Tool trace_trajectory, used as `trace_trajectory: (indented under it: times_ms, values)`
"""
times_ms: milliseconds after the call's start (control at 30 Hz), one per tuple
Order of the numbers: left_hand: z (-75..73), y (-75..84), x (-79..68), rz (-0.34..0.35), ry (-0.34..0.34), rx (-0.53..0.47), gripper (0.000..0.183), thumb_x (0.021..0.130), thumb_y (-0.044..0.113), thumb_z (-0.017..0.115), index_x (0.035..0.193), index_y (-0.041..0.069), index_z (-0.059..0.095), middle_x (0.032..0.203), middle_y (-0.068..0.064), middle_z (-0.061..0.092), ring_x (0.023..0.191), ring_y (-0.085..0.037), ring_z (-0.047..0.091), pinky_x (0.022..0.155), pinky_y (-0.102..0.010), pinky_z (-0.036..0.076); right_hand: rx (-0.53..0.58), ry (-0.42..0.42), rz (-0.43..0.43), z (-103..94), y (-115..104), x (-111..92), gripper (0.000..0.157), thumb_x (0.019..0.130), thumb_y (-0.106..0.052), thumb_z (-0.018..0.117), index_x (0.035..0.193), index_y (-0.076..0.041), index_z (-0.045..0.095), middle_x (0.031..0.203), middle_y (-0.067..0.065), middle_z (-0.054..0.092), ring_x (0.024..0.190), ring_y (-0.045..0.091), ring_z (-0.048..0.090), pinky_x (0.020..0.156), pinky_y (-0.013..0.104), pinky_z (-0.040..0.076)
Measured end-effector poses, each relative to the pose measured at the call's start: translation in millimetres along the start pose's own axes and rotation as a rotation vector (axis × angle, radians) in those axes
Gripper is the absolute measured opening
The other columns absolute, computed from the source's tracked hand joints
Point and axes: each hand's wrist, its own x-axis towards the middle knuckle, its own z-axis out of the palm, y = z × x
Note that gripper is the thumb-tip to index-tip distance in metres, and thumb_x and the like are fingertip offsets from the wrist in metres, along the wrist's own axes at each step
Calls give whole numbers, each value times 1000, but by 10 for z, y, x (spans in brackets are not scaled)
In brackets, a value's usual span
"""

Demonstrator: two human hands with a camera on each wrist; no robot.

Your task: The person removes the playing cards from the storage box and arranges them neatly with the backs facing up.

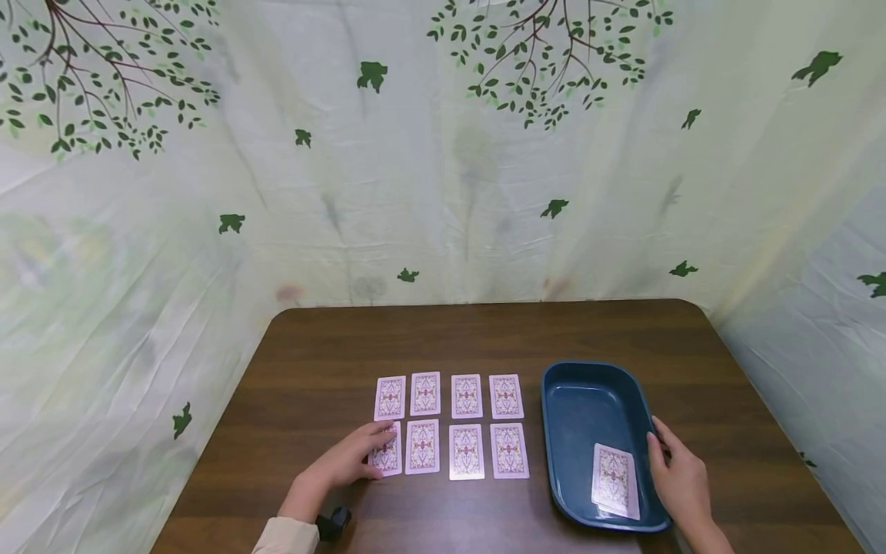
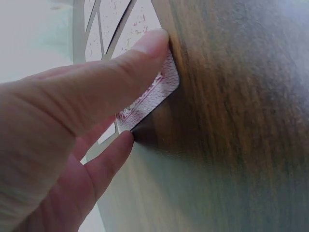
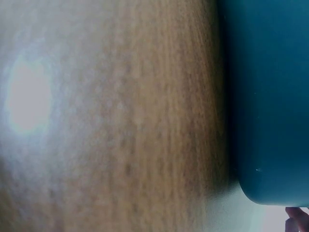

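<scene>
My left hand (image 1: pixel 349 455) reaches over the leftmost playing card (image 1: pixel 389 455) of the front row, which lies face down. Its thumb (image 2: pixel 152 42) is at one edge of that card, and another finger sits by a corner in the left wrist view. The hand is spread across the card, which lies flat on the table. At the right, my right hand (image 1: pixel 680 477) holds the side rim of a blue tray (image 1: pixel 581 431), thumb over the rim. Inside the tray, near its front end, lies a small overlapping pile of face-down cards (image 1: pixel 614 478).
Several more face-down cards (image 1: pixel 467 452) form two rows on the brown wooden table (image 1: pixel 332 338), left of the tray. A curtain (image 1: pixel 415 169) printed with leaves hangs behind the table and along both sides. A dark wrist device (image 1: pixel 334 525) sits by the left sleeve.
</scene>
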Motion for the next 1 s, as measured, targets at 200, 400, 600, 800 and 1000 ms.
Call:
trace_trajectory:
  times_ms: [200, 400, 600, 800, 1000]
  values:
    - [37, 31, -6, -6, 48, -27, 63, 72, 17, 77, 126, -5, 52, 134, -23, 40, 122, -40, 36, 95, -53, 31, 3, -7, 14, 2, 8, 1, 32, 90, -7, 55, 120, 6, 56, 103, 27, 61, 85, 43, 60, 69, 55, 44]
    - [83, 206, 86, -22, 164, 29, 68, 68, 24, 81, 123, -6, 54, 127, -19, 48, 117, -35, 43, 95, -48, 34, 0, -7, 27, 7, 33, 14, 33, 90, -6, 55, 120, 6, 56, 104, 28, 60, 87, 43, 60, 70, 55, 44]
    - [94, 524, 281, -15, 225, 49, 65, 69, 26, 79, 122, -3, 56, 121, -15, 53, 112, -30, 48, 94, -44, 37, -2, -23, 35, 4, 50, 21, 33, 91, -7, 54, 121, 6, 55, 106, 28, 59, 87, 42, 60, 70, 55, 45]
    - [195, 813, 579, 46, 278, 43, 64, 72, 29, 77, 124, 0, 55, 121, -11, 54, 113, -27, 48, 94, -41, 38, 1, -27, 40, -9, 60, 46, 33, 91, -8, 54, 122, 6, 55, 107, 29, 59, 88, 43, 59, 71, 55, 45]
    - [305, 1122, 894, 99, 298, 35, 65, 74, 37, 73, 127, 4, 54, 123, -7, 55, 114, -24, 49, 95, -36, 38, 5, -20, 32, -5, 76, 63, 33, 91, -7, 55, 121, 6, 55, 105, 29, 59, 91, 44, 58, 72, 55, 45]
